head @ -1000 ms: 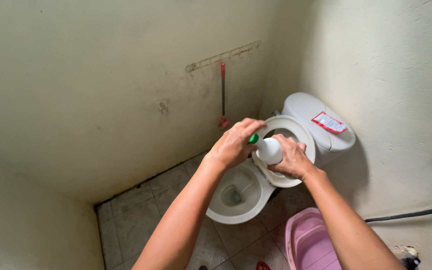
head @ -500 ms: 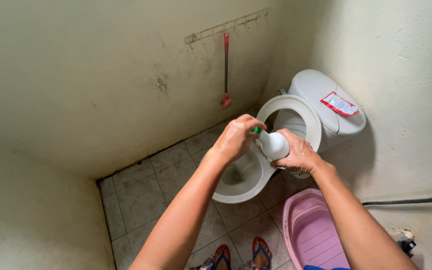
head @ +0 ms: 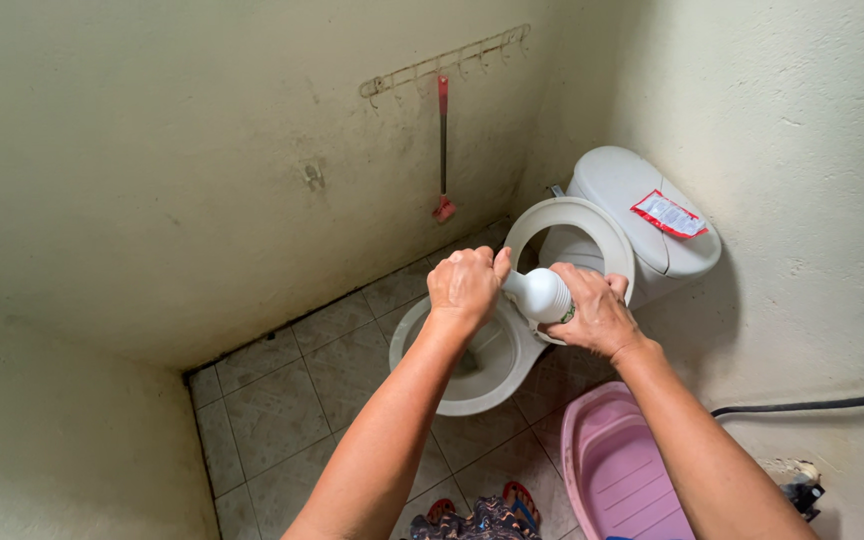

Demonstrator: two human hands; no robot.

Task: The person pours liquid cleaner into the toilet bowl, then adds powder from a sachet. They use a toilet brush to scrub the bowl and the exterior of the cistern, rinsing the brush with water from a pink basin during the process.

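**Bottle gripped in both hands above the toilet bowl**

Bottle point(head: 542, 294), white and plastic, is held tilted over the toilet bowl point(head: 472, 385), its neck pointing toward the left hand point(head: 465, 288). That hand is closed into a fist around the bottle's top, so the cap is hidden inside the fingers point(head: 472, 262). The right hand point(head: 595, 312) wraps the bottle's body from the far side, fingers curled tight around it, and a bit of green label shows at the edge of the palm. Both forearms reach out from the bottom of the view and meet at the bottle.

Directly beneath the hands the bowl stands open, with the seat ring point(head: 577, 225) lifted and leaning back against the cistern point(head: 632, 200). A red and white sachet point(head: 668, 214) lies flat on the cistern lid. On the wall to the left, a red-handled brush point(head: 443, 150) hangs from a hook rail point(head: 442, 62). A pink plastic tub point(head: 617, 480) sits on the tiled floor point(head: 272, 400) just beside the bowl, under the right forearm. A dark hose point(head: 812, 405) runs along the foot of the right wall. Sandalled feet point(head: 482, 515) show at the bottom edge.
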